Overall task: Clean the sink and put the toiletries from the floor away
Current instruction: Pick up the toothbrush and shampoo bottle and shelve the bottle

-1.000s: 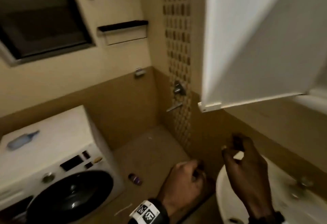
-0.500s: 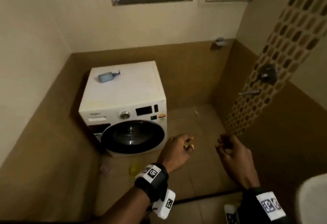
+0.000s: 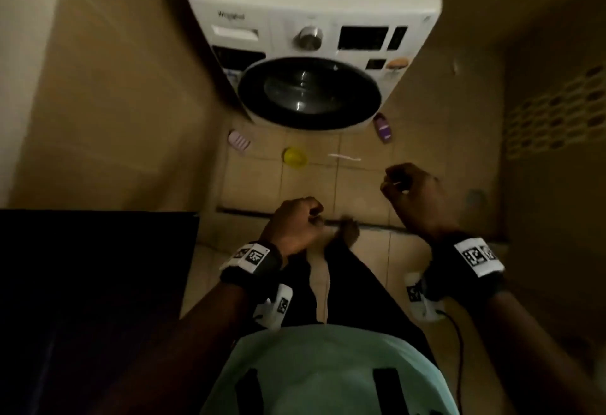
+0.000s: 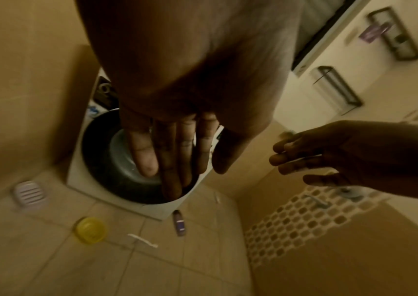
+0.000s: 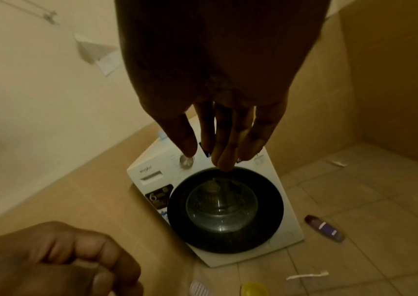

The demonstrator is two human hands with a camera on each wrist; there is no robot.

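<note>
Several toiletries lie on the tiled floor in front of the washing machine: a lilac soap dish at the left, a yellow round container, a white toothbrush and a purple bottle by the machine's right corner. My left hand and right hand hang above the floor, well short of these items, loosely curled and holding nothing. In the left wrist view the left hand hangs over the soap dish and yellow container. The sink is out of view.
A dark block fills the lower left beside my legs. A floor ridge crosses the tiles under my hands. Brown tiled walls close in on both sides. A small white scrap lies farther back on the floor at the right.
The view swung from the sink and cabinet to the left and down onto the floor before the washing machine. Both hands came down with it, still holding nothing.
</note>
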